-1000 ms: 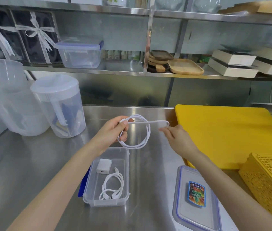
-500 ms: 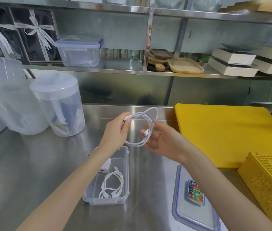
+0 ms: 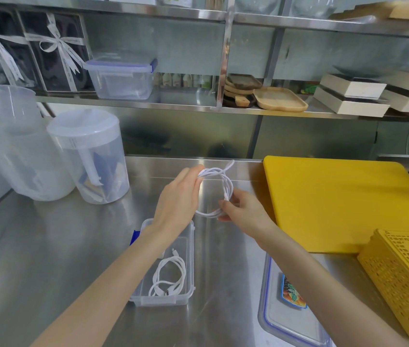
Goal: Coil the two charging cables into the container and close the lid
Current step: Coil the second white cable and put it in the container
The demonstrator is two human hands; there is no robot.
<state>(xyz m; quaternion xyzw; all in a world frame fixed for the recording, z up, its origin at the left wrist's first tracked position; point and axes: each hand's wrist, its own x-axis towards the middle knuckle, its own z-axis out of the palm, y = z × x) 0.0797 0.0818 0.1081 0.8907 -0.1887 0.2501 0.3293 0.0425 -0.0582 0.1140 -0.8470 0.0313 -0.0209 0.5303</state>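
White cable [image 3: 224,186] coiled between both hands.

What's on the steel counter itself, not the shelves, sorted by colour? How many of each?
White cables: 2 (coil in hands, coil in container)
Yellow: 2 (board, basket)
Clear plastic: 4 (container, lid, two pitchers)
Total: 8

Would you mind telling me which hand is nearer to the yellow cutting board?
The right hand is nearer, just off the yellow cutting board's near-left edge. The left hand is farther left, across the coiled cable that both hold.
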